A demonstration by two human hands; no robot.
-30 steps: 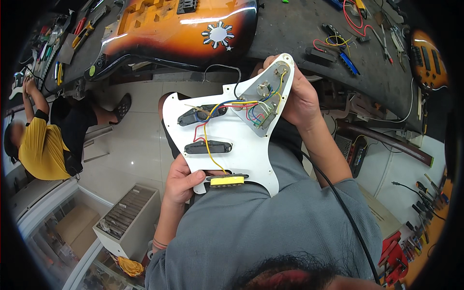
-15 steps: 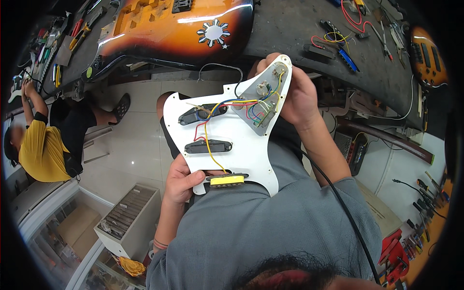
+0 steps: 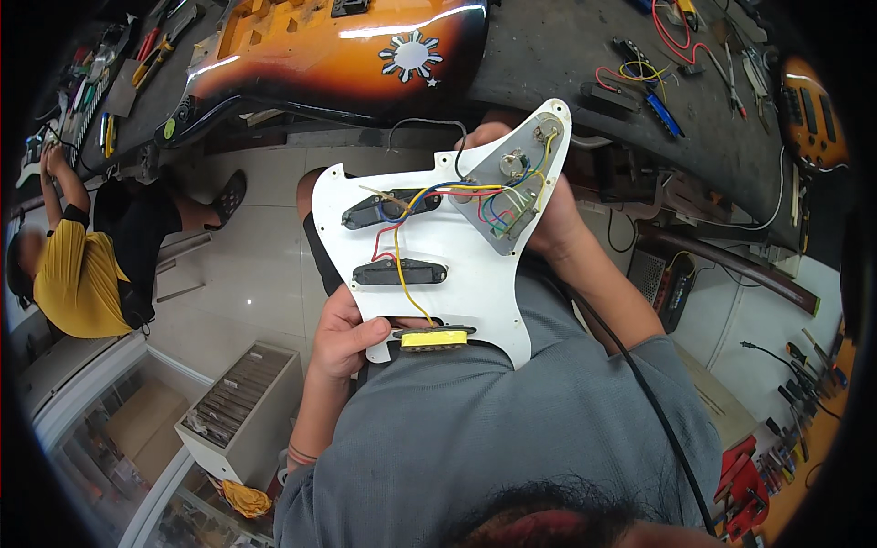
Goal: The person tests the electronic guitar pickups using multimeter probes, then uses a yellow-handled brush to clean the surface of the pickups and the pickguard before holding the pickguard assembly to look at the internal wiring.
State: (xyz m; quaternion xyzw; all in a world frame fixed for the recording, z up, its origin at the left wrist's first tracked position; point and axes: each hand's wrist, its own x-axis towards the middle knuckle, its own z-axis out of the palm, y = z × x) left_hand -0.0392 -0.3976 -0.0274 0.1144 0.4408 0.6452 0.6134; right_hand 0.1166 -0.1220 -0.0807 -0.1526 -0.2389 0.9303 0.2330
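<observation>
A white guitar pickguard (image 3: 480, 288) lies wiring side up across my lap, held at both ends. My left hand (image 3: 347, 336) grips its lower left edge, thumb on top and fingers underneath. Behind the upper right end is my right hand (image 3: 553, 219), its fingers mostly hidden by the plate. Two black pickups (image 3: 399, 272) sit on the plate, and a third pickup (image 3: 434, 340) wrapped in yellow tape is at the lower edge. Yellow, red and blue wires run to the potentiometers (image 3: 513, 164) on the grey shield. A loose black wire (image 3: 425, 121) curls off the top.
A sunburst guitar body (image 3: 356, 68) lies on the dark workbench (image 3: 539, 55) ahead. Loose pickups (image 3: 610, 97) and tools lie right of it. At left, a person in a yellow shirt (image 3: 78, 288) works. A box of flat pieces (image 3: 239, 402) stands lower left; a black cable (image 3: 639, 374) crosses my right side.
The pickguard has shifted slightly right and tilted a little. My right hand has slid from the upper edge further behind the plate; my left hand keeps its hold.
</observation>
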